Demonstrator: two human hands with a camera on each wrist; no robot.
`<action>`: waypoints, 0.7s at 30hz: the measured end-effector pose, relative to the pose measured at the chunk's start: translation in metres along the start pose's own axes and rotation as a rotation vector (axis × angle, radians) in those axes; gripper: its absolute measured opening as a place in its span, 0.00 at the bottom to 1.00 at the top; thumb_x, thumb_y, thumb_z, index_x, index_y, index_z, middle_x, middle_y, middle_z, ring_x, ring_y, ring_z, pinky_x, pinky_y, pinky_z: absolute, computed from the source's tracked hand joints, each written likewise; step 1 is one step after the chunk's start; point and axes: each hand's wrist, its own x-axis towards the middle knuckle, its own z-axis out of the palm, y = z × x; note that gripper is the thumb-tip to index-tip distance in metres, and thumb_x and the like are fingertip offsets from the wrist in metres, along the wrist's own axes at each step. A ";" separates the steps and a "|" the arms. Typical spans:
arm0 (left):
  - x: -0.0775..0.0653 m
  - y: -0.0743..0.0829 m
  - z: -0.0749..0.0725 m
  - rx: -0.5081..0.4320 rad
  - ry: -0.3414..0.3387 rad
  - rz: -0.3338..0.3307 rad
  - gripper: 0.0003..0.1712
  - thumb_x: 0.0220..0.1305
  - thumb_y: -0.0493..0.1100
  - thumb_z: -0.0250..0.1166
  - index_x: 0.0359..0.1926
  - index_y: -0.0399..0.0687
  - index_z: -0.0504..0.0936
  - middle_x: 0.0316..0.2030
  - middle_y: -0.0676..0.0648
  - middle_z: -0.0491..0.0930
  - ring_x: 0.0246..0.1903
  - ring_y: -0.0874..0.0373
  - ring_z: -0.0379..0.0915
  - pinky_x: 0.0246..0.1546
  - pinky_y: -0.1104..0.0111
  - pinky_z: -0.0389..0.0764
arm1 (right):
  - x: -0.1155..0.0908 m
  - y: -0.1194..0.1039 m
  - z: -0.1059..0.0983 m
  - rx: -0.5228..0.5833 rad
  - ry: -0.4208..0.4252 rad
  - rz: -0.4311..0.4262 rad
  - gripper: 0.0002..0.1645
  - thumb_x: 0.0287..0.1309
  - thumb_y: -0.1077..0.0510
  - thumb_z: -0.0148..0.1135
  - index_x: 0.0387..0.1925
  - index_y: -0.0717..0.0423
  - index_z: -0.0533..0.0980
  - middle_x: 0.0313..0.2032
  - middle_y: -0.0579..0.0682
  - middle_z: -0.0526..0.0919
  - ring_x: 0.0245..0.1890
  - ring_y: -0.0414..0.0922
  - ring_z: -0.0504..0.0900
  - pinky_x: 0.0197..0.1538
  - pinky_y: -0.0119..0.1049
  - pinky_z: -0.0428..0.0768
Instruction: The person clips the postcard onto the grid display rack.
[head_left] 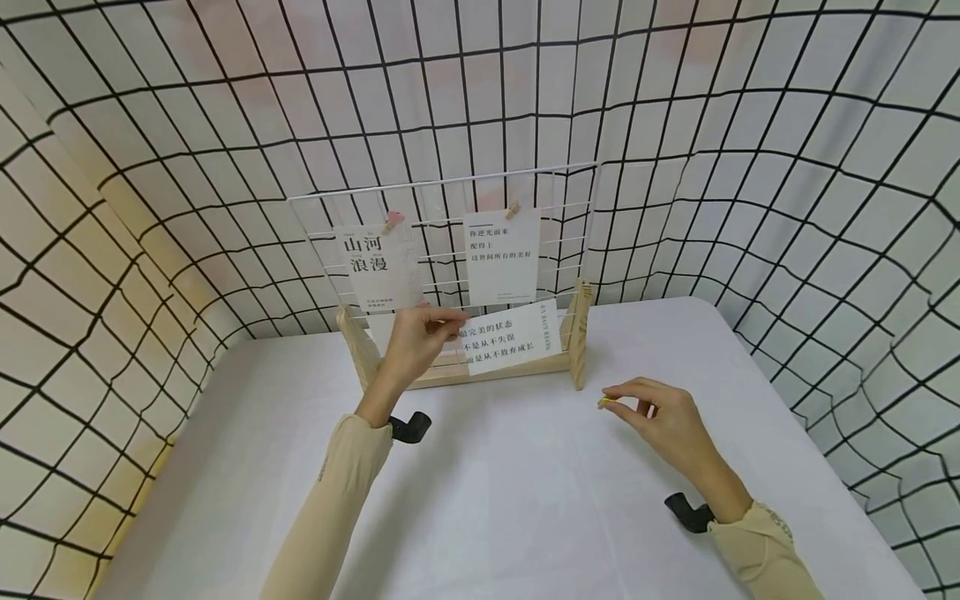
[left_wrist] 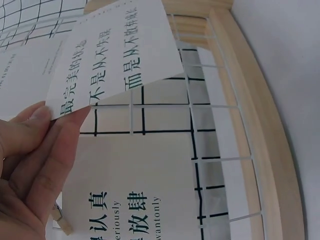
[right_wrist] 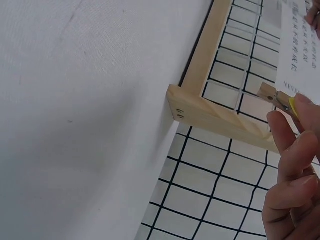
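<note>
My left hand pinches the left edge of a white card printed with several lines of dark text. The card is slightly tilted in front of the lower right part of a white wire grid rack. My right hand, to the right of the rack and apart from it, pinches a small wooden clothespin with a yellow piece on it between thumb and finger. Two other cards, one on the left and one on the right, hang clipped higher on the grid.
Wooden feet support the rack, the right one nearest my right hand. Another printed card hangs low on the left, partly behind my left hand. A black wire mesh stands around the white-covered table.
</note>
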 end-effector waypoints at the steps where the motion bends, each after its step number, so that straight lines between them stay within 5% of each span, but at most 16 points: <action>1: 0.001 0.000 0.000 0.016 0.003 0.001 0.08 0.64 0.26 0.68 0.41 0.34 0.91 0.38 0.36 0.91 0.33 0.45 0.89 0.32 0.78 0.84 | 0.000 0.000 0.000 0.001 -0.001 0.001 0.17 0.47 0.68 0.80 0.39 0.49 0.90 0.33 0.41 0.91 0.20 0.31 0.70 0.22 0.26 0.68; 9: 0.003 0.000 0.004 0.164 0.045 0.096 0.09 0.63 0.27 0.68 0.37 0.40 0.93 0.34 0.43 0.92 0.28 0.54 0.88 0.29 0.75 0.80 | -0.001 0.003 0.002 -0.003 -0.007 0.010 0.17 0.47 0.69 0.80 0.39 0.48 0.90 0.33 0.40 0.90 0.20 0.31 0.70 0.21 0.25 0.67; 21: 0.002 -0.005 0.006 -0.072 0.024 0.122 0.08 0.61 0.25 0.69 0.40 0.34 0.92 0.38 0.37 0.91 0.30 0.47 0.90 0.37 0.79 0.84 | -0.004 0.003 0.000 -0.011 -0.023 0.036 0.16 0.48 0.67 0.80 0.39 0.48 0.90 0.32 0.39 0.90 0.20 0.31 0.70 0.21 0.25 0.66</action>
